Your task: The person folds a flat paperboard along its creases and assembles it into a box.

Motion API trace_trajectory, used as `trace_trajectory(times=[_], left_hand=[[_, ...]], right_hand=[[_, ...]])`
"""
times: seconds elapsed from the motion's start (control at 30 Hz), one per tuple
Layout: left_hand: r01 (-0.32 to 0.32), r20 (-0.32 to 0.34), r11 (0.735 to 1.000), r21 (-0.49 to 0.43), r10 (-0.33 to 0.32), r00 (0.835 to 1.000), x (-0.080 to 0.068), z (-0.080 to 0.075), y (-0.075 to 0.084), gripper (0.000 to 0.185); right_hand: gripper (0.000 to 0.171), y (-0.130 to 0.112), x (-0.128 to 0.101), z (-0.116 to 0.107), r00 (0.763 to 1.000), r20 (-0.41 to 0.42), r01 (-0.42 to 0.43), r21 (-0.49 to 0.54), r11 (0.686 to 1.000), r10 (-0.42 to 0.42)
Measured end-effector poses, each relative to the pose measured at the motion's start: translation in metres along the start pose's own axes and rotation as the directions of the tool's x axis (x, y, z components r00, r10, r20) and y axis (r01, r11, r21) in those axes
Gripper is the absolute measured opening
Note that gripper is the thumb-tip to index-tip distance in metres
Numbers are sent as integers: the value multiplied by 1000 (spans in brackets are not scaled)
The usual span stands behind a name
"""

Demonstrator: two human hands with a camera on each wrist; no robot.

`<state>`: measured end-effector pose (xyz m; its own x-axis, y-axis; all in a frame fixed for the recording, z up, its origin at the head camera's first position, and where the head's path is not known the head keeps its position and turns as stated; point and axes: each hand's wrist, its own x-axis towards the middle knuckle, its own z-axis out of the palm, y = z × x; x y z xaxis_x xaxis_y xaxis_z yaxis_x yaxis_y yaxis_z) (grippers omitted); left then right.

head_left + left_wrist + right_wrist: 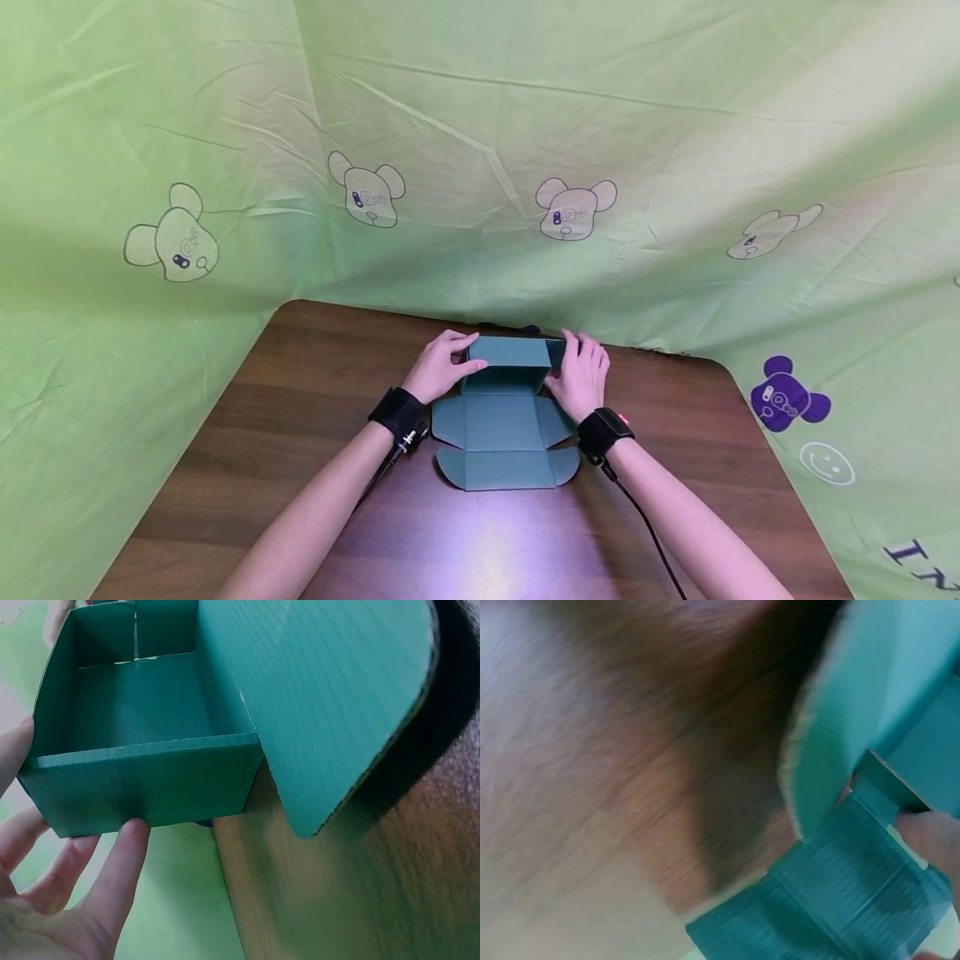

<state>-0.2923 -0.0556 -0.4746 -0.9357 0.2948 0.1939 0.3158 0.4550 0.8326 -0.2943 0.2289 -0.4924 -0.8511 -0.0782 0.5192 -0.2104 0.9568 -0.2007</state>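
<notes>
Head: from above the bench (277, 392), we face forward and down.
Left wrist: past the left hand (56, 930), we look close into the green box (161, 784).
Right wrist: we look close across a box flap (847, 727), the bench slanting.
Shared by all: we see the green box and bench.

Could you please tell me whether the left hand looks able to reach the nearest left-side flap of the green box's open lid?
Probably yes: the left hand is close to the left-side flap with nothing visible between, though it grips the green box.
</notes>
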Motion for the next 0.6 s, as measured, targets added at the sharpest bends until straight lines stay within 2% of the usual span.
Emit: trace_trajectory(times=[0.17, 0.4, 0.5, 0.6], left_hand=[[9, -4, 1000, 19, -9, 1000, 0, -1, 0, 62], [8, 1, 1000, 27, -8, 1000, 2, -1, 0, 61], [1, 4, 1000, 15, -1, 1000, 3, -1, -1, 61], [-4, -4, 1000, 5, 4, 1000, 4, 1, -3, 62]], right_hand=[[67, -1, -2, -6, 999, 37, -24, -30, 999, 25], [51, 3, -13, -22, 995, 101, 18, -20, 1000, -16], [42, 13, -20, -27, 990, 138, -16, 69, 998, 7], [37, 25, -28, -28, 978, 204, -100, 231, 968, 52]])
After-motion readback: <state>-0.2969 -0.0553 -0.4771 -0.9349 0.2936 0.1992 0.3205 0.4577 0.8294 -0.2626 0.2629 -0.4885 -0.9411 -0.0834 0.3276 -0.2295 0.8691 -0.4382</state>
